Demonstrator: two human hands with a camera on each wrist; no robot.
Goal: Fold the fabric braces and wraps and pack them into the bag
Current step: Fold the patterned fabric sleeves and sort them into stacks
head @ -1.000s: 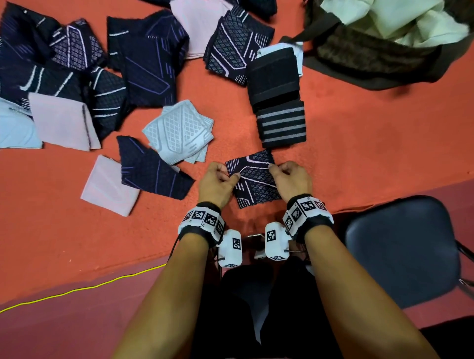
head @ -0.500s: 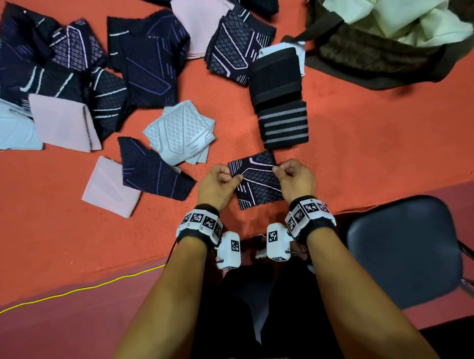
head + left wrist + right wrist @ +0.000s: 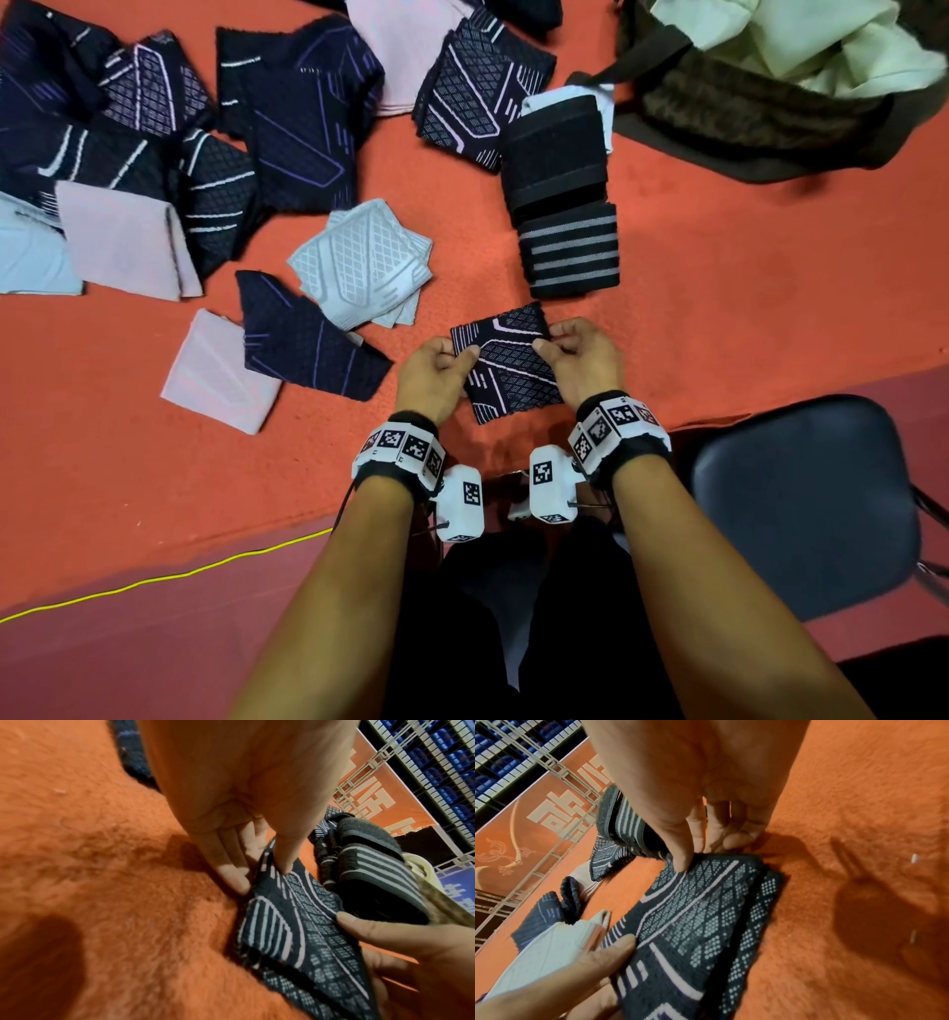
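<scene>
Left hand (image 3: 436, 372) and right hand (image 3: 583, 362) each pinched one side of a single dark patterned brace (image 3: 506, 367), thumb on top and the other fingers curled under its edge. The left thumb (image 3: 284, 852) pressed the upper layer; the right thumb (image 3: 680, 850) did the same at the opposite side. The brace was doubled over, two layers showing at its edge in the right wrist view, and it lay on the orange cloth (image 3: 719, 308) at 6 o'clock, just in front of the person.

At 12 o'clock from the brace, near it, two black wraps lay end to end and touching: a striped wrap (image 3: 567, 252) nearer, a plain wrap (image 3: 554, 154) beyond. At 10 o'clock lay one grey folded brace (image 3: 362, 262); at 9 o'clock, one dark brace (image 3: 303, 339) overlapping one pink piece (image 3: 215, 372). A heap of further dark, pink and pale blue pieces (image 3: 128, 169) filled 10 to 11 o'clock; their number could not be told. One bag (image 3: 760, 118) sat open at 1 o'clock, well apart from the hands, with pale fabric (image 3: 801, 41) inside. One dark chair seat (image 3: 801, 503) stood at 4 o'clock.
</scene>
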